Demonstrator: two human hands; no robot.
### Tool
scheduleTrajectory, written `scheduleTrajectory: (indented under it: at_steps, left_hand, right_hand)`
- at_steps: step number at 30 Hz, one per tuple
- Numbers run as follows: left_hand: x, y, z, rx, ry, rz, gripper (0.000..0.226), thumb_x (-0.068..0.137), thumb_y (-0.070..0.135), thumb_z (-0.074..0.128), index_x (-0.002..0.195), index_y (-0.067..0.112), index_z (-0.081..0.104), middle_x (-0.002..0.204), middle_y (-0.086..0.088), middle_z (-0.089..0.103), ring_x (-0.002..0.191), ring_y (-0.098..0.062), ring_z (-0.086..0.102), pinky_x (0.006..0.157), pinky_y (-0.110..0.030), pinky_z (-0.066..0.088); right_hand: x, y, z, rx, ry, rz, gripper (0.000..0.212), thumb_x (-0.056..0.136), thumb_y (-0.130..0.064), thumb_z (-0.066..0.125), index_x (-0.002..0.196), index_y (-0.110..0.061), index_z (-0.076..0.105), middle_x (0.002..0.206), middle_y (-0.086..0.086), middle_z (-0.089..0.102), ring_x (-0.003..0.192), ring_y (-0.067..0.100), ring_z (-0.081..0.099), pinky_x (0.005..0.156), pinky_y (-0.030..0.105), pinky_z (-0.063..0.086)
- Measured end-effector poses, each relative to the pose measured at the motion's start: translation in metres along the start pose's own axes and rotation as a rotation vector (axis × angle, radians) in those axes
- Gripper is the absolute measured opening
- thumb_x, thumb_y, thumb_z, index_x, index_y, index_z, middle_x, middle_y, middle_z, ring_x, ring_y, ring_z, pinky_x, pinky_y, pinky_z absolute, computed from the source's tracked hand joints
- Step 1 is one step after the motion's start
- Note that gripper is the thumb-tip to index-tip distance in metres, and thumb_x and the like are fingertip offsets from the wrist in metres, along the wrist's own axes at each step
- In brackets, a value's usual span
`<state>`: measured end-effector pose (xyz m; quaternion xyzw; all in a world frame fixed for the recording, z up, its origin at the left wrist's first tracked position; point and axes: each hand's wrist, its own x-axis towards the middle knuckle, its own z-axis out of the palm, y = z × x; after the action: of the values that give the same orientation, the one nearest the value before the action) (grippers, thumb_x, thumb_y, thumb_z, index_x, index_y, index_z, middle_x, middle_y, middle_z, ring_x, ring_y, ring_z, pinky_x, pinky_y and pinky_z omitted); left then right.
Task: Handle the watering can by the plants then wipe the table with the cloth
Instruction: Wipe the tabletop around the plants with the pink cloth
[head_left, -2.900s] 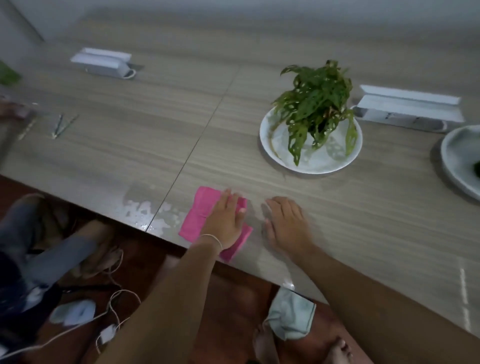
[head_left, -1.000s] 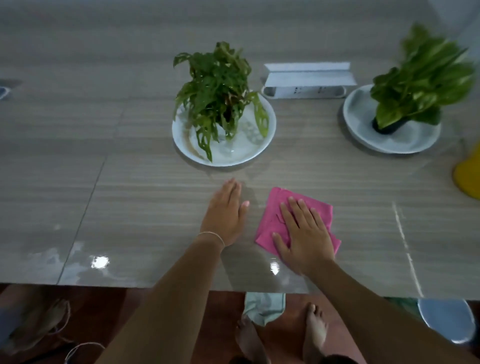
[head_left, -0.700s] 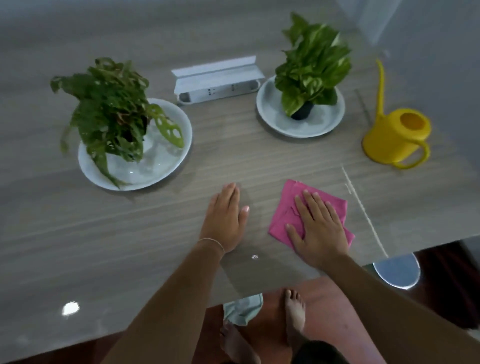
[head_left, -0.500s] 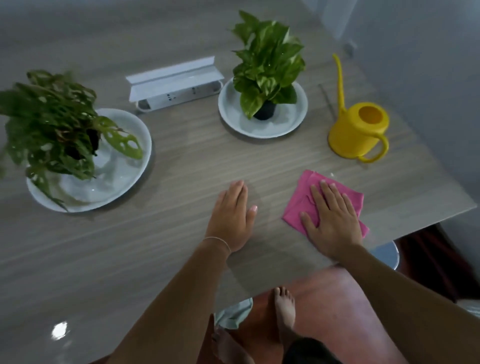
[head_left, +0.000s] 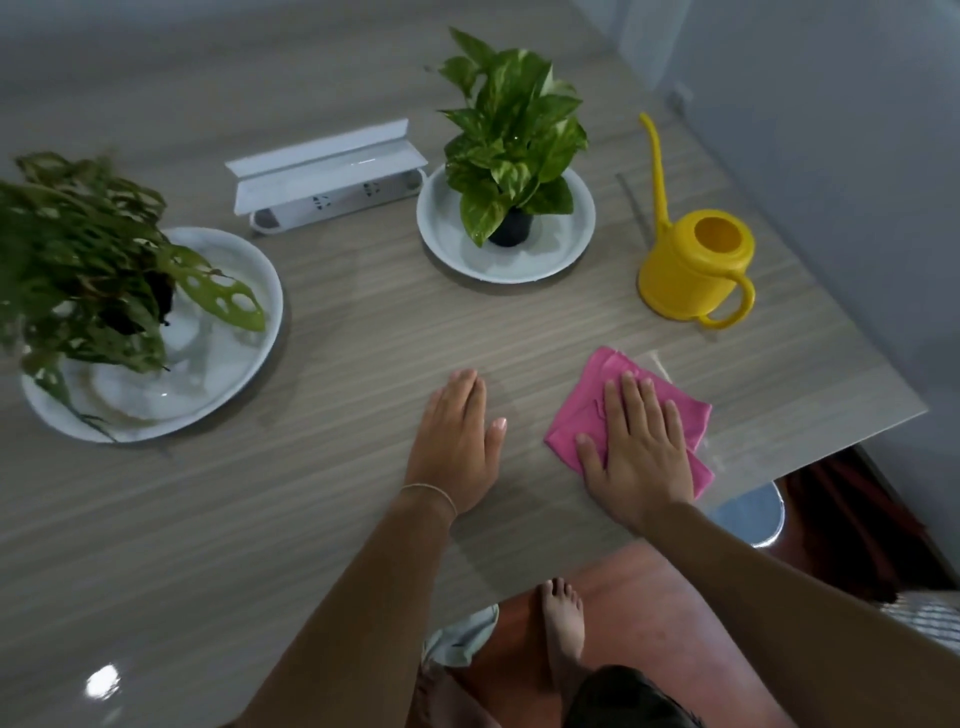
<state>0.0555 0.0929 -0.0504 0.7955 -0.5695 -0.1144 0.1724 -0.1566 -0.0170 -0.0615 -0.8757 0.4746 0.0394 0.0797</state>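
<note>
A folded pink cloth (head_left: 579, 413) lies on the wood-grain table (head_left: 311, 509) near its front right corner. My right hand (head_left: 636, 449) presses flat on the cloth, fingers spread, covering its middle. My left hand (head_left: 457, 441) rests flat and empty on the bare table just left of the cloth. A yellow watering can (head_left: 691, 265) with a long thin spout stands upright beyond the cloth, handle toward me. Left of the can is a leafy plant (head_left: 511, 140) in a black pot on a white plate (head_left: 524, 267).
A second plant (head_left: 78, 260) with holed leaves sits on a larger white plate (head_left: 208, 389) at the left. A white socket box (head_left: 322, 176) stands between the plants. A wall runs close on the right; the table corner (head_left: 922, 410) is beside the cloth. My bare foot (head_left: 563, 618) shows below.
The cloth passed from my left hand to my right and slid rightward along the table. The view swung right, bringing the second plant and the watering can into sight.
</note>
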Motion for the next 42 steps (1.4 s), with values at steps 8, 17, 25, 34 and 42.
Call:
scheduleTrajectory:
  at_steps: [8,17,25,34,42]
  left_hand:
    - [-0.075,-0.089,-0.046,0.005,0.088,-0.157,0.061,0.099,0.038,0.030,0.141,-0.004,0.046,0.152,-0.020,0.040,0.147,-0.033,0.030,0.120,-0.048,0.024]
    - [-0.171,-0.187,-0.080,-0.003,0.169,-0.369,0.062,0.098,0.038,0.029,0.143,-0.002,0.044,0.151,-0.020,0.043,0.145,-0.034,0.033,0.120,-0.048,0.026]
    - [-0.166,-0.202,-0.085,0.030,0.177,-0.350,0.060,0.099,0.036,0.028,0.144,-0.002,0.043,0.151,-0.020,0.042,0.146,-0.034,0.032,0.120,-0.049,0.024]
    - [-0.150,-0.200,-0.078,0.155,0.183,-0.377,0.059,0.099,0.039,0.035,0.144,0.002,0.044,0.153,-0.013,0.041,0.147,-0.026,0.031,0.117,-0.049,0.028]
    - [-0.149,-0.203,-0.073,0.214,0.220,-0.377,0.062,0.099,0.045,0.040,0.146,0.005,0.042,0.156,-0.011,0.036,0.148,-0.022,0.029,0.119,-0.044,0.026]
  right_hand:
    - [-0.025,-0.123,0.019,-0.039,-0.050,-0.176,0.083,0.102,-0.063,0.012,0.164,-0.010,-0.001,0.173,0.016,0.000,0.160,0.033,-0.004,0.129,0.054,0.000]
    - [-0.059,-0.267,0.038,-0.021,-0.092,-0.349,0.083,0.101,-0.061,0.018,0.165,-0.010,0.003,0.174,0.014,0.002,0.160,0.032,-0.006,0.128,0.053,-0.002]
    - [-0.005,-0.290,0.029,-0.005,-0.046,-0.386,0.084,0.099,-0.065,0.020,0.166,-0.015,0.008,0.174,0.012,0.008,0.161,0.029,0.002,0.129,0.049,0.002]
    - [0.138,-0.298,0.009,-0.030,-0.014,-0.394,0.088,0.097,-0.070,0.016,0.166,-0.016,0.010,0.174,0.012,0.011,0.160,0.029,0.006,0.129,0.048,0.003]
    - [0.211,-0.304,-0.006,-0.039,-0.025,-0.476,0.092,0.092,-0.072,0.016,0.165,-0.017,0.016,0.173,0.013,0.015,0.160,0.030,0.009,0.129,0.048,0.005]
